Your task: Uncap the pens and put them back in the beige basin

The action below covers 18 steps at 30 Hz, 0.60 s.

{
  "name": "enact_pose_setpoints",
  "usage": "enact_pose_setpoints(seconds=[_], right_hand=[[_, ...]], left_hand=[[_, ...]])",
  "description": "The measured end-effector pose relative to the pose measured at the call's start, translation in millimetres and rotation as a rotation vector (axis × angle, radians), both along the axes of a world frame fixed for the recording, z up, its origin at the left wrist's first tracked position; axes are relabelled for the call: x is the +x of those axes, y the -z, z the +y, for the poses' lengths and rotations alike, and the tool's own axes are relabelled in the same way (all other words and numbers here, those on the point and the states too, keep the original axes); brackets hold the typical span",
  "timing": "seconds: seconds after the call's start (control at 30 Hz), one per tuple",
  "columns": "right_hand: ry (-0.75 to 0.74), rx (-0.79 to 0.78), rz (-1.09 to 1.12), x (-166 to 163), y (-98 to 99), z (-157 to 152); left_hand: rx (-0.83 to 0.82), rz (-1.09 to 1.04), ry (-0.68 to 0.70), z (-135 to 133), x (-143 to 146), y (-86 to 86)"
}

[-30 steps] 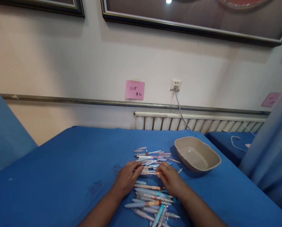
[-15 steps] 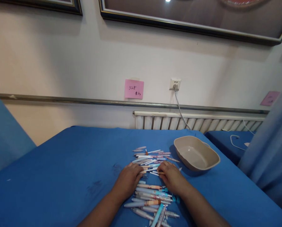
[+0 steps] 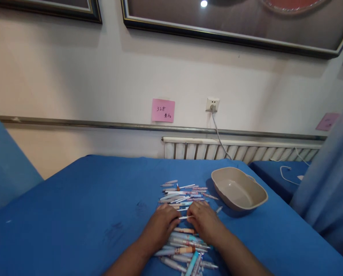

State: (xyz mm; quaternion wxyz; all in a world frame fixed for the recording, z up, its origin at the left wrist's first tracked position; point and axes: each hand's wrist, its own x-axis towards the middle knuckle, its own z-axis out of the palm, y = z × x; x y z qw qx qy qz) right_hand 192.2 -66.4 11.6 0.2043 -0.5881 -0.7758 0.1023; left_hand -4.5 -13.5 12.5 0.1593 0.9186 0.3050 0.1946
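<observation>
Blue-covered table (image 3: 73,214): fills the lower frame.
Beige tub (image 3: 237,191): right of centre, nothing seen inside.
Pen heap (image 3: 185,193): bottom centre, running from beside the tub to the lower edge.
Left hand (image 3: 160,226), right hand (image 3: 205,222): over the heap, fingertips pinched narrowly on opposite ends of one thin white refill (image 3: 186,217).
Risk: the forearms lie across loose pens and could likely roll some off the near edge. The refill could slip back into the heap.
Pink note (image 3: 163,110): on the wall at centre, handwritten "32", the rest unclear. No brand legible.
</observation>
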Motion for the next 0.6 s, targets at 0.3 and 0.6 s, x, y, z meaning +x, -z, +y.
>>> enact_pose_setpoints(seconds=[0.3, 0.6], right_hand=[[0.124, -0.03, -0.012, 13.3, 1.8, 0.2], [-0.115, -0.094, -0.008, -10.7, -1.0, -8.9]], left_hand=[[0.043, -0.019, -0.156, 16.7, -14.9, -3.5], [-0.04, -0.169, -0.21, 13.4, -11.6, -1.4]])
